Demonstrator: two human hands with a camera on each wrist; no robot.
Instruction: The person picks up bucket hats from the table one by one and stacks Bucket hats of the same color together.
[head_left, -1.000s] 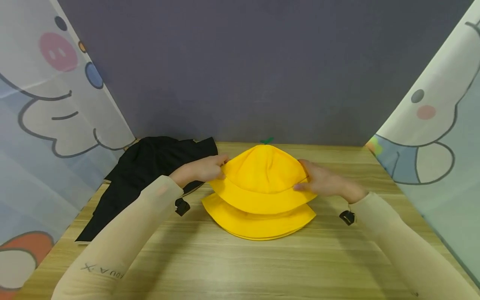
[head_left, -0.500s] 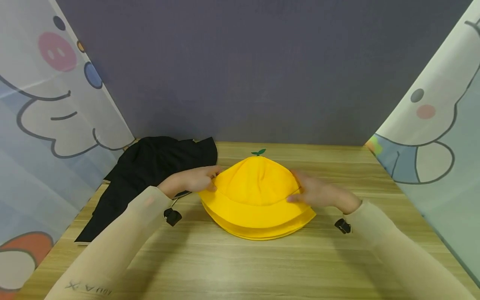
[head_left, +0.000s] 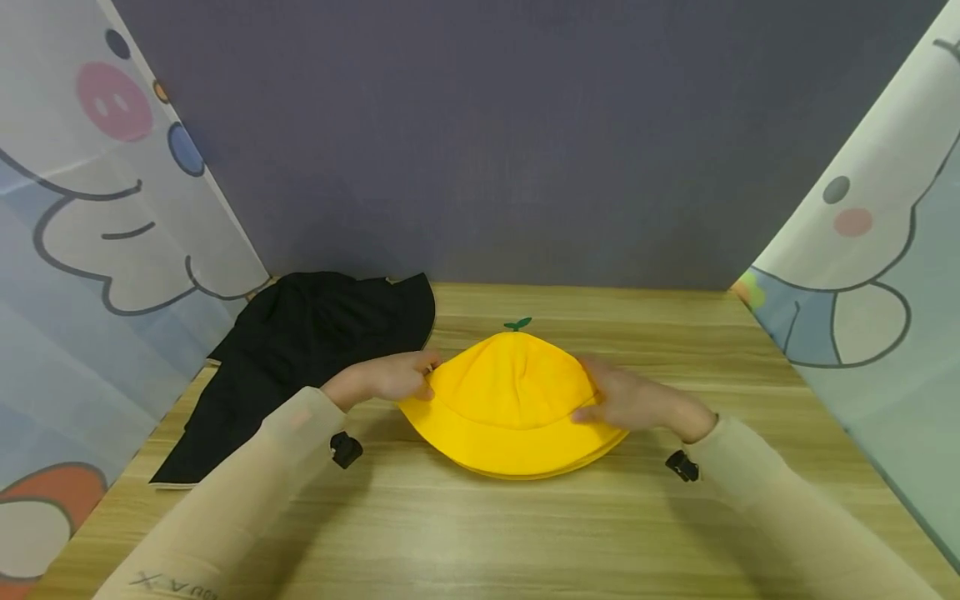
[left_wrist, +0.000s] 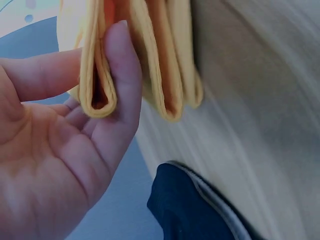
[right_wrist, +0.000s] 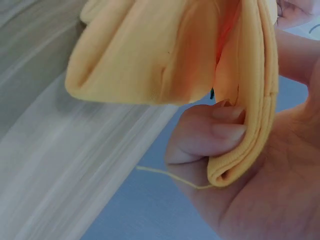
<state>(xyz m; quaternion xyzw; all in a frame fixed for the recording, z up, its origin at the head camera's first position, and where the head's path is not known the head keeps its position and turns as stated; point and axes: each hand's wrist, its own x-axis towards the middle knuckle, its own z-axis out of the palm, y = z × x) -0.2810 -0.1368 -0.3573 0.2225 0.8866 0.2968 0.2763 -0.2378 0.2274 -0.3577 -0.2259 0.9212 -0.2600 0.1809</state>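
Note:
A yellow bucket hat (head_left: 510, 383) with a small green sprout on its crown sits on the table, stacked over other yellow hats (left_wrist: 162, 70). In the head view those lower hats show only as a thin edge under the brim. My left hand (head_left: 390, 377) pinches the left side of the top hat's brim. On the opposite side, my right hand (head_left: 637, 400) pinches the brim too, with its thumb on the front face. The right wrist view shows the folded brim (right_wrist: 255, 100) between fingers and thumb, apart from the lower hat (right_wrist: 130, 60).
Black cloth hats (head_left: 315, 333) lie overlapped at the left rear of the wooden table (head_left: 465, 533), close behind my left hand. A dark grey panel (head_left: 510, 142) stands along the back. Cartoon-printed sheets (head_left: 847, 317) hang on both sides.
Both hands have lowered the top yellow hat and brought it slightly left and nearer. Its brim now covers most of the lower yellow hats. The black hats have not moved.

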